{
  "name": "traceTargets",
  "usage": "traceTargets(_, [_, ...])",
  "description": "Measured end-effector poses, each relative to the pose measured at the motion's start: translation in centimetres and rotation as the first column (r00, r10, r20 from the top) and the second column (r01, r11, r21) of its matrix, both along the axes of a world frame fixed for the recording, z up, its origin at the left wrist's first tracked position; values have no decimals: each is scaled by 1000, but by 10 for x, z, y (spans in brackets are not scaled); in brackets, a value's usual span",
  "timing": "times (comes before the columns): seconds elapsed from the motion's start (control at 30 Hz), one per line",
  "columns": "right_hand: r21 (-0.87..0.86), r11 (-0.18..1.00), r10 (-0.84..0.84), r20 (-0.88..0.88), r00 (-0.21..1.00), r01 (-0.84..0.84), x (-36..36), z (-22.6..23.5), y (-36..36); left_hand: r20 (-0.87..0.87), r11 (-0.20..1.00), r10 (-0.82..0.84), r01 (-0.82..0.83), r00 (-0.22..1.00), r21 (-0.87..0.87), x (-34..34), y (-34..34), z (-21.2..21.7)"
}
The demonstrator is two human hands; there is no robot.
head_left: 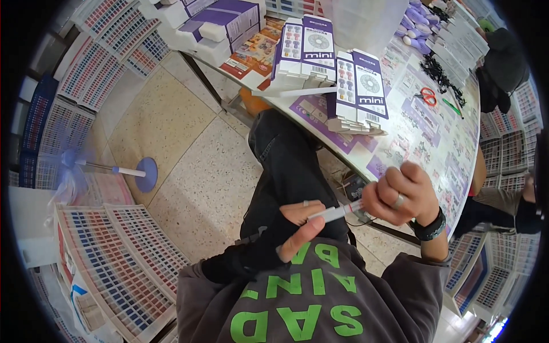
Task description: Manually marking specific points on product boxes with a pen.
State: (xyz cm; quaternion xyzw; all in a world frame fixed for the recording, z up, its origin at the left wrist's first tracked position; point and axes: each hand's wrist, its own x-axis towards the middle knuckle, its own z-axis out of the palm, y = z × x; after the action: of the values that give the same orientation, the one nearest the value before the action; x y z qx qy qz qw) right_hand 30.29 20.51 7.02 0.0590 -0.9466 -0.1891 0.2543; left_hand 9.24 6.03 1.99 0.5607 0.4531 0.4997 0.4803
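Note:
Over my lap, my left hand (pixel 298 238), in a black fingerless covering, grips a slim white pen-like tube (pixel 329 215) between thumb and fingers. A reddish band shows near its right end. My right hand (pixel 396 195), with a ring and a dark wristwatch (pixel 430 228), is curled closed at that same end, beside the table edge. The fingers hide the tip, so I cannot tell what exactly they pinch there. Just beyond on the table lies a stack of flattened purple-and-white cartons (pixel 360 94), with a second carton stack (pixel 306 51) behind it.
Red-handled scissors (pixel 428 97), a green pen (pixel 452 108) and black cables (pixel 437 73) lie on the table (pixel 412 128). Purple handheld devices (pixel 417 26) sit behind, near a translucent bin (pixel 366 23). Printed-sheet stacks (pixel 120 257) and a round-based purple stand (pixel 146 174) are left. Another person (pixel 506 68) is right.

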Motion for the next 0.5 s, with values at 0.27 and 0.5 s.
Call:
traceTargets(0.27, [-262,924,-380,-577,723,277,27,21,-7,58,984,171,-173,984,40,-26,-33,-11])
traceTargets(0.5, [-672,-93,-488,-612,622,-735,-49,-22,-60,-38,972,162,-153,986,176,-10,-24,-20])
